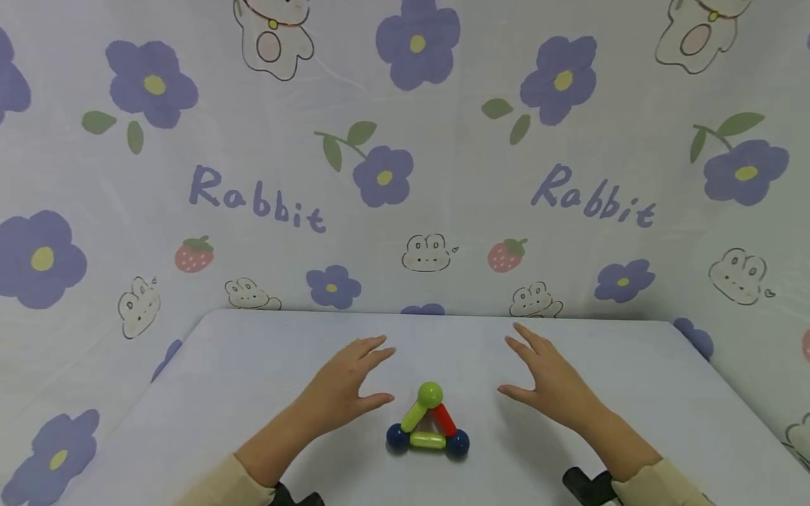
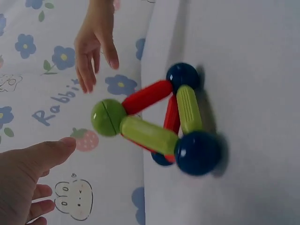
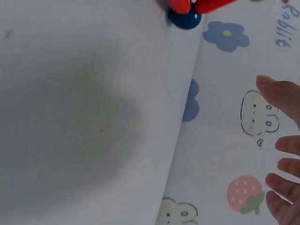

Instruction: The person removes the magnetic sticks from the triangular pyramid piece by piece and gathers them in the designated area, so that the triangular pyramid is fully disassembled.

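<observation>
A small pyramid of toy building rods and balls (image 1: 427, 440) stands on the white table between the two hands. A green ball (image 2: 108, 117) tops it, and dark blue balls (image 2: 198, 153) form its base corners. Yellow-green rods (image 2: 149, 135) and red rods (image 2: 147, 97) join them. To the left of the pyramid, my left hand (image 1: 348, 383) hovers with fingers spread and nothing in it. My right hand (image 1: 557, 383) is held likewise on the other side, farther off, its thumb pointing inward. In the right wrist view, only part of the pyramid shows at the top edge.
The white table (image 1: 266, 351) reaches back to a hanging cloth (image 1: 455, 204) printed with flowers, rabbits and strawberries. Dark straps (image 1: 588, 486) sit at both wrists, below the beige sleeves (image 1: 664, 485). Soft shadows fall on the tabletop under each arm.
</observation>
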Motion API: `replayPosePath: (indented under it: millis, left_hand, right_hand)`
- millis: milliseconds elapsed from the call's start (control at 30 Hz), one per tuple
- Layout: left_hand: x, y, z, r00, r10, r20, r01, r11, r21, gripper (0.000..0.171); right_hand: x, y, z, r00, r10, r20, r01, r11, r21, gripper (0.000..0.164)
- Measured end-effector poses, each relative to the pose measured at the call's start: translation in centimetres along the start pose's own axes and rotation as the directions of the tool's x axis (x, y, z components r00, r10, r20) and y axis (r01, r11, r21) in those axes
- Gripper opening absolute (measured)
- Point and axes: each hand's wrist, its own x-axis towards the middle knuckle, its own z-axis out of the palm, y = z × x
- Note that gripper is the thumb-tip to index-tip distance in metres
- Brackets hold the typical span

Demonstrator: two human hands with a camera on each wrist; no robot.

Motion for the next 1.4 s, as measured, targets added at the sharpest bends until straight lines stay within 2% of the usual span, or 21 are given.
replayPosePath:
  millis: [100, 200, 300, 433, 567, 700, 833, 1000, 1300, 1400]
  left_hand:
    - [0.6, 1.3, 1.3, 0.997, -0.066, 0.034, 0.07, 0.99, -0.126, 0.064]
    - [1.1, 2.3, 2.4, 0.994, -0.103, 0.045, 0.111, 0.969, -0.219, 0.062]
    - [1.6, 3.0, 3.2, 0.991, -0.129, 0.04, 0.135, 0.946, -0.296, 0.06]
    - [2.0, 3.7, 4.1, 0.981, -0.185, 0.051, 0.191, 0.904, -0.383, 0.054]
    - [2.1, 4.4, 5.0, 0.964, -0.252, 0.091, 0.265, 0.851, -0.454, 0.049]
    - [2.1, 4.8, 5.9, 0.956, -0.275, 0.103, 0.289, 0.817, -0.499, 0.043]
    - [2.1, 5.0, 6.5, 0.958, -0.273, 0.081, 0.276, 0.817, -0.507, 0.039]
    - [2.1, 4.8, 6.9, 0.962, -0.269, 0.051, 0.259, 0.833, -0.489, 0.037]
    - [2.0, 4.7, 7.1, 0.968, -0.253, 0.003, 0.215, 0.817, -0.535, 0.036]
    - [1.9, 4.3, 7.2, 0.963, -0.267, -0.022, 0.217, 0.828, -0.517, 0.035]
  right_hand:
    - [0.3, -1.6, 1.3, 0.998, 0.045, 0.041, -0.049, 0.993, 0.104, 0.064]
    - [0.4, -2.8, 2.2, 0.994, 0.081, 0.068, -0.094, 0.971, 0.219, 0.053]
    - [0.5, -3.6, 2.9, 0.989, 0.11, 0.098, -0.137, 0.929, 0.345, 0.043]
    - [0.5, -4.2, 3.8, 0.981, 0.114, 0.157, -0.177, 0.855, 0.488, 0.035]
    - [0.7, -4.6, 4.5, 0.974, 0.095, 0.207, -0.2, 0.788, 0.582, 0.036]
    - [0.8, -4.9, 5.1, 0.974, 0.075, 0.213, -0.196, 0.749, 0.634, 0.035]
    - [0.9, -5.2, 5.8, 0.974, 0.077, 0.215, -0.202, 0.723, 0.66, 0.03]
    - [1.0, -5.9, 6.5, 0.976, 0.071, 0.207, -0.197, 0.7, 0.686, 0.024]
    - [1.0, -6.7, 7.1, 0.987, 0.083, 0.14, -0.156, 0.733, 0.662, 0.014]
    - [1.0, -6.8, 7.0, 0.987, 0.097, 0.124, -0.155, 0.737, 0.657, 0.014]
